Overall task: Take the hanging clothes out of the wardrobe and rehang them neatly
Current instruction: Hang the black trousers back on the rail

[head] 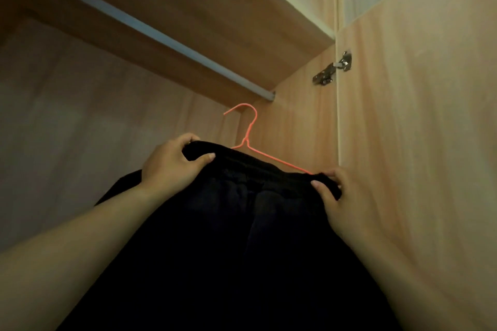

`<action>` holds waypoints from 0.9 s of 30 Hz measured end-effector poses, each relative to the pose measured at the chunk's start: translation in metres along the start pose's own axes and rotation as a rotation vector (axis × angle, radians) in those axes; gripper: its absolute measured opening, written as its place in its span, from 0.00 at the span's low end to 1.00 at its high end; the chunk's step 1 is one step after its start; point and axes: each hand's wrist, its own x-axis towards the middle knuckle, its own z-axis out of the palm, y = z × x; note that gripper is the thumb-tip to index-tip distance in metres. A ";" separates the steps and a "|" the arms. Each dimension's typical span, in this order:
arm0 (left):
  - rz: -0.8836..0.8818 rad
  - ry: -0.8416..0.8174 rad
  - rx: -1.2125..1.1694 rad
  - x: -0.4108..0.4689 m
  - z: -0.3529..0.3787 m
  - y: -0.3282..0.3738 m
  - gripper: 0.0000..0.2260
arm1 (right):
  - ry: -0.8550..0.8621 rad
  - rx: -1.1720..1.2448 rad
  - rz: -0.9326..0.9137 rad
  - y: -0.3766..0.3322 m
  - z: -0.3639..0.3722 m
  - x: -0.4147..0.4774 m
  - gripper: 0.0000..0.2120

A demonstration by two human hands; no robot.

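Note:
A black garment (pixel 242 223) with an elastic waistband hangs on an orange wire hanger (pixel 248 131), held up inside the wooden wardrobe. My left hand (pixel 172 166) grips the left end of the waistband, thumb in front. My right hand (pixel 338 196) pinches the right end, where the hanger's arm meets the cloth. The hanger's hook sits just below the grey hanging rail (pixel 161 37) and does not touch it. The cloth hides the hanger's left arm and lower bar.
The rail runs from upper left to the wardrobe's right side wall (pixel 304 121). A wooden shelf (pixel 215 8) lies above it. The open door (pixel 416 115) stands at the right, with a metal hinge (pixel 332 68).

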 end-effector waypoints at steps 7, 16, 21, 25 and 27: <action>0.008 0.010 -0.139 0.083 0.070 -0.061 0.11 | 0.135 -0.053 -0.031 -0.005 0.046 0.086 0.04; -0.044 0.088 -0.142 0.116 0.148 -0.095 0.27 | 0.209 -0.108 0.035 0.014 0.095 0.168 0.04; -0.022 -0.179 -0.279 0.116 0.173 -0.090 0.23 | 0.346 -0.268 0.044 0.008 0.093 0.217 0.05; 0.010 -0.263 -0.379 0.127 0.190 -0.078 0.24 | 0.425 -0.405 -0.020 -0.002 0.089 0.245 0.06; 0.019 -0.257 -0.406 0.131 0.200 -0.075 0.25 | 0.434 -0.452 -0.021 -0.007 0.089 0.255 0.07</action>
